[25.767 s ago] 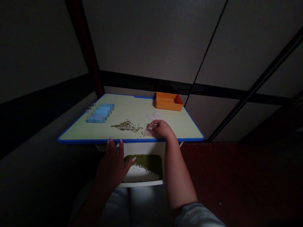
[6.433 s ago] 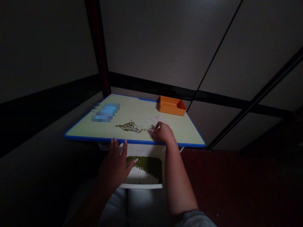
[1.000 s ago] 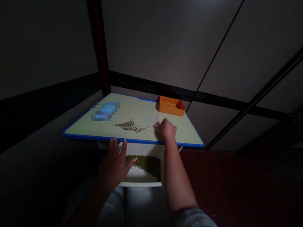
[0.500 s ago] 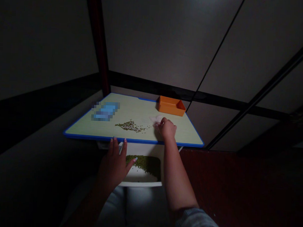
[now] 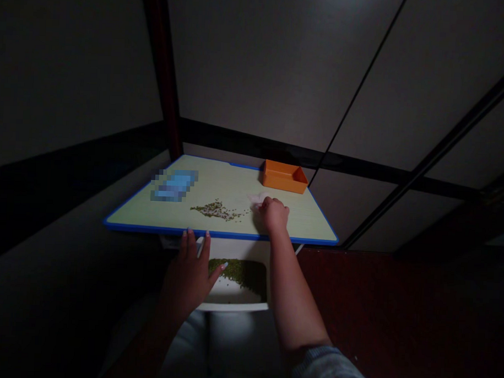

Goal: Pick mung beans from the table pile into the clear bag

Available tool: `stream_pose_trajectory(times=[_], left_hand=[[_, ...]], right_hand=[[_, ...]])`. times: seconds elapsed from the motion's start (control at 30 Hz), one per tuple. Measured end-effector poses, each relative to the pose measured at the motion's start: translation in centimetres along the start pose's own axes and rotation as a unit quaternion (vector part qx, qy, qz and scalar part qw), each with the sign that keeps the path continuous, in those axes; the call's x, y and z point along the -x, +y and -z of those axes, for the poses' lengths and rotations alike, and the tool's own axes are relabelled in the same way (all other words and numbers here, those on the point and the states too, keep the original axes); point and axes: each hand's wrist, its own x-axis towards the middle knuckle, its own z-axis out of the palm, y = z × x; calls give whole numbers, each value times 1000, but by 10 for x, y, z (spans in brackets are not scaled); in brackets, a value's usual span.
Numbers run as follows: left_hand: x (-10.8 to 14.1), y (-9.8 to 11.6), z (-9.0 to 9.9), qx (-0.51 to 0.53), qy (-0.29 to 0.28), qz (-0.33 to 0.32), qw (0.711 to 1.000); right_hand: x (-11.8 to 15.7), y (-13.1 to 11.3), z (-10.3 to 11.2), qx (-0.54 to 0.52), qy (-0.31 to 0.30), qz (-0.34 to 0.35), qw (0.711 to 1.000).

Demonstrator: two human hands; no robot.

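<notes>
My right hand (image 5: 275,214) is closed on a crumpled, see-through plastic bag (image 5: 256,198) lying on the pale tabletop. Its fingertips are partly hidden behind the knuckles. Left of it, small green beans (image 5: 214,210) lie scattered in a loose patch. My left hand (image 5: 191,278) is open with fingers spread, its fingertips at the table's blue front edge. It covers the left side of a white drawer (image 5: 231,306) below the tabletop. More green beans (image 5: 244,271) are heaped in that drawer, toward its back and right.
An orange open box (image 5: 285,182) stands at the tabletop's back right. At the left lies a blue, pixelated flat item (image 5: 174,185). The table (image 5: 223,177) has a blue rim and stands close to pale wall panels (image 5: 256,73). Dark red floor (image 5: 355,303) shows to the right.
My right hand has shifted slightly left, with the fingers curled further over the plastic bag. My left hand, the beans and the orange box stay as they were.
</notes>
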Motion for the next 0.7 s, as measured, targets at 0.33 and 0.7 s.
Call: stream_pose_trajectory(times=[0.33,0.7], left_hand=[[1,0,0,3,9,-3,1000],[0,0,-1,-6,15,-9,1000]], right_hand=[[0,-8,-4,19,-3,24,1000],[-7,-8,-10,31,9,38,999]])
